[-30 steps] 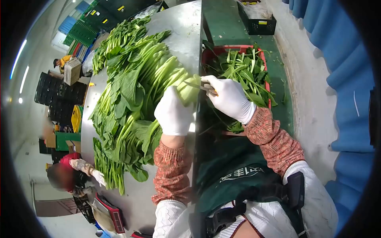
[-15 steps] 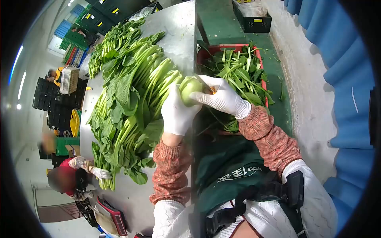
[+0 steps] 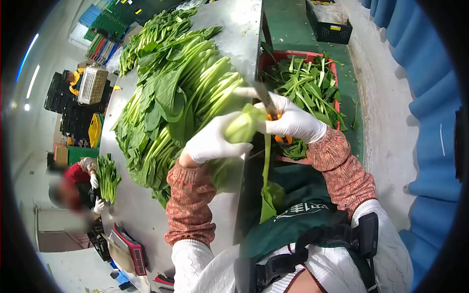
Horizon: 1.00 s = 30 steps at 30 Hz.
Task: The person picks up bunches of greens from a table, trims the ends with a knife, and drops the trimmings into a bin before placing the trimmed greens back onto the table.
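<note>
Hands gloved, two: left hand point(image 3: 211, 141) clasps one leafy green bunch point(image 3: 243, 126) at its base; right hand point(image 3: 292, 122) grips one knife point(image 3: 265, 100), blade raised, one leaf stalk point(image 3: 266, 168) dangling.

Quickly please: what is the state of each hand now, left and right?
Left hand: closed, holding the vegetable stem.
Right hand: closed, holding a knife against that stem; a leaf stalk hangs down.

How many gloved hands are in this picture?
4: the left hand grips a vegetable stalk, the right hand holds a knife, and a co-worker's two hold greens lower left. Others may be hidden.
</note>
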Available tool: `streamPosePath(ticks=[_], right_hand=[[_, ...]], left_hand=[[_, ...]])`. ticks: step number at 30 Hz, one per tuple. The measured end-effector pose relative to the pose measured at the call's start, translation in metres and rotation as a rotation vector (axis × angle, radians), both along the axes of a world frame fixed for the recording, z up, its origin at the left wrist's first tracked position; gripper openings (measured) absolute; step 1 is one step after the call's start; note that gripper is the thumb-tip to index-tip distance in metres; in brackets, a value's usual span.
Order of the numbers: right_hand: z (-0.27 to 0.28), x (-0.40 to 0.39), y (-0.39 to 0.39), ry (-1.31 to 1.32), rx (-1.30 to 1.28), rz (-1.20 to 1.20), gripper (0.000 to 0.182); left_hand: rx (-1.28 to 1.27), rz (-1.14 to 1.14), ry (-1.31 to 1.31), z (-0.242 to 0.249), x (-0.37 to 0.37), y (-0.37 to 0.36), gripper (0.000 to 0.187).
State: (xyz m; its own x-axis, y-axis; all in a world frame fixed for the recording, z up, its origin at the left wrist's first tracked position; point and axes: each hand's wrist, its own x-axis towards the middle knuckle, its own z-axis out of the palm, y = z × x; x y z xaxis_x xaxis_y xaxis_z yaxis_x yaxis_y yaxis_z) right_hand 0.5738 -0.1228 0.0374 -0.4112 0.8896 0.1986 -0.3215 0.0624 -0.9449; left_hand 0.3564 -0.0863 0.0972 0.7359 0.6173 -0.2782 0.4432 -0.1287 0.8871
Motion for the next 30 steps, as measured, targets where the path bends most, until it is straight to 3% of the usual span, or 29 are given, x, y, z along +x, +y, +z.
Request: streamPosePath(ticks=[3, 6, 8, 9, 12, 14, 16, 17, 18, 20, 24, 28, 29, 30], right_hand=[[0.0, -0.004, 0.001, -0.044, -0.029, 0.067, 0.034], [0.028, 0.004, -0.001, -0.145, 0.046, -0.049, 0.02], [0.028, 0.016, 0.007, -0.191, 0.117, -0.215, 0.021], [0.035, 0.029, 0.009, -0.237, 0.062, -0.251, 0.022], [0.036, 0.089, 0.033, -0.235, -0.017, -0.322, 0.026], [0.004, 0.139, 0.072, -0.195, -0.03, -0.374, 0.032], [-0.012, 0.153, 0.095, -0.556, -0.11, -0.601, 0.041], [-0.066, 0.189, 0.136, -0.887, 0.126, -0.61, 0.048], [-0.041, 0.162, 0.127, -1.315, 0.317, -0.781, 0.051], [-0.016, 0.11, 0.139, -0.859, 0.279, -0.666, 0.047], [-0.011, 0.03, 0.215, -0.909, 0.471, -0.531, 0.038], [-0.006, -0.03, 0.275, -1.032, 0.458, -0.551, 0.037], [-0.036, -0.035, 0.311, -0.921, 0.623, -0.589, 0.041], [-0.045, -0.038, 0.325, -0.915, 0.617, -0.552, 0.041]], left_hand=[[0.069, 0.092, -0.079, -0.004, -0.002, -0.01, 0.057], [0.136, 0.212, -0.139, 0.003, -0.009, -0.025, 0.054], [0.096, 0.329, -0.206, 0.015, -0.019, -0.031, 0.048], [0.192, 0.395, -0.236, 0.014, -0.029, -0.03, 0.042], [0.16, 0.59, -0.32, 0.021, -0.064, -0.041, 0.045], [0.227, 0.661, -0.305, 0.03, -0.085, -0.049, 0.044], [0.317, 0.744, -0.263, 0.038, -0.098, -0.057, 0.047], [0.372, 0.796, -0.221, 0.038, -0.101, -0.06, 0.051], [0.335, 0.796, -0.304, 0.04, -0.104, -0.063, 0.051], [0.359, 0.82, -0.26, 0.044, -0.105, -0.066, 0.051], [0.539, 0.863, -0.094, 0.049, -0.102, -0.07, 0.037], [0.648, 0.941, -0.039, 0.056, -0.113, -0.082, 0.036], [0.685, 0.954, 0.002, 0.055, -0.119, -0.083, 0.037], [0.677, 0.961, 0.004, 0.054, -0.123, -0.083, 0.037]])
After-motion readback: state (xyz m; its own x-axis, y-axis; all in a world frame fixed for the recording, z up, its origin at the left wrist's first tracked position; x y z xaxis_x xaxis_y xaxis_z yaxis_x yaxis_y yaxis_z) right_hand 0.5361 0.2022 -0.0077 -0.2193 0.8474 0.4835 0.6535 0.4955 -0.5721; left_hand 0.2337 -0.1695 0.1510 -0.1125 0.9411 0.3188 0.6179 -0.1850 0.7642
